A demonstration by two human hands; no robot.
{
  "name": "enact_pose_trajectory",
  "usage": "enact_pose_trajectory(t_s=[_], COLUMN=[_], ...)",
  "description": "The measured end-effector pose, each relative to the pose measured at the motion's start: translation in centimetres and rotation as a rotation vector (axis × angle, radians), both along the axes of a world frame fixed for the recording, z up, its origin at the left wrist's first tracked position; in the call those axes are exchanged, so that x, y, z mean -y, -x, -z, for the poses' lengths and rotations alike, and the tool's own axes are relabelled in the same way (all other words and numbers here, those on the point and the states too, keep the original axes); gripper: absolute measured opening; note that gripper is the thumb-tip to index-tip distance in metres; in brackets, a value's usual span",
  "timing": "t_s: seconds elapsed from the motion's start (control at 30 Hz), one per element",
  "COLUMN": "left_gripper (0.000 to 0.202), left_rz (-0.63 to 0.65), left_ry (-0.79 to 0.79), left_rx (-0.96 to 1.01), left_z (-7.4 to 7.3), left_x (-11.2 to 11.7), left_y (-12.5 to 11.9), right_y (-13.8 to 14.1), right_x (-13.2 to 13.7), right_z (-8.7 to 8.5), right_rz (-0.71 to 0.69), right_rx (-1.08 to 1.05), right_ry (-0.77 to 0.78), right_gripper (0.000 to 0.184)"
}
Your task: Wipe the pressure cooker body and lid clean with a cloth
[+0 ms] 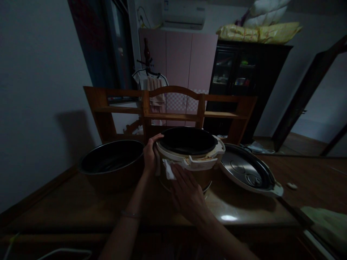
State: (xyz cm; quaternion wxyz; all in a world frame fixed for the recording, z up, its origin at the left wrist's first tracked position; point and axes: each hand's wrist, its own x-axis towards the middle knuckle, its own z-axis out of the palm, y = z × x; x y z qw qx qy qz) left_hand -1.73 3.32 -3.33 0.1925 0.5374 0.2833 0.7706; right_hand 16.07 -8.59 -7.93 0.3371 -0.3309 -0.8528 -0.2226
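A rice cooker body (200, 164) with a pale rim and a dark hollow inside stands upright on the wooden desk (233, 213). Against its left side rests my left hand (151, 155), fingers closed around the upper rim edge. My right hand (188, 189) presses a white tissue (169, 169) flat on the cooker's front, below the rim. To the left sits the dark inner pot (114, 159), apart from the cooker. The cooker lid (245, 169) lies on the right, its shiny metal underside facing up.
A wooden shelf rack (173, 116) rises along the desk's back edge. The wall (40, 90) borders the left side. Beyond are a pink wardrobe (177, 61) and a black cabinet (252, 79). A small white object (292, 185) lies at the right, near a pale green cloth (325, 224).
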Motion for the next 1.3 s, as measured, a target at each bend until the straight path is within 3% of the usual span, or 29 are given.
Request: enact_pose_trajectory(t_s=[0.13,0.4,0.73,1.07,1.3], left_gripper=[0.051,0.052,0.050,0.051,0.051], left_rz=[0.004,-0.001,0.030,0.016,0.020], left_ry=[-0.005,-0.002,-0.008,0.004,-0.028], left_rx=[0.008,-0.008,0.022,0.017,0.012], left_z=[0.0,-0.1,0.2,0.0,0.0], left_x=[-0.1,0.1,-0.2,0.0,0.0], left_y=[0.0,0.0,0.0,-0.1,-0.1], right_y=[-0.1,-0.8,0.5,0.1,-0.9], right_x=[0.2,-0.3,-1.0,-0.8,-0.6], right_z=[0.2,3.3,-0.4,0.4,2.2], right_rz=[-0.001,-0.040,0.051,0.051,0.016], right_rx=[0.016,0.105,-0.019,0.046,0.108], right_ry=[-0.001,0.004,-0.071,-0.056,-0.028], right_gripper=[0.044,0.035,0.035,0.046,0.045])
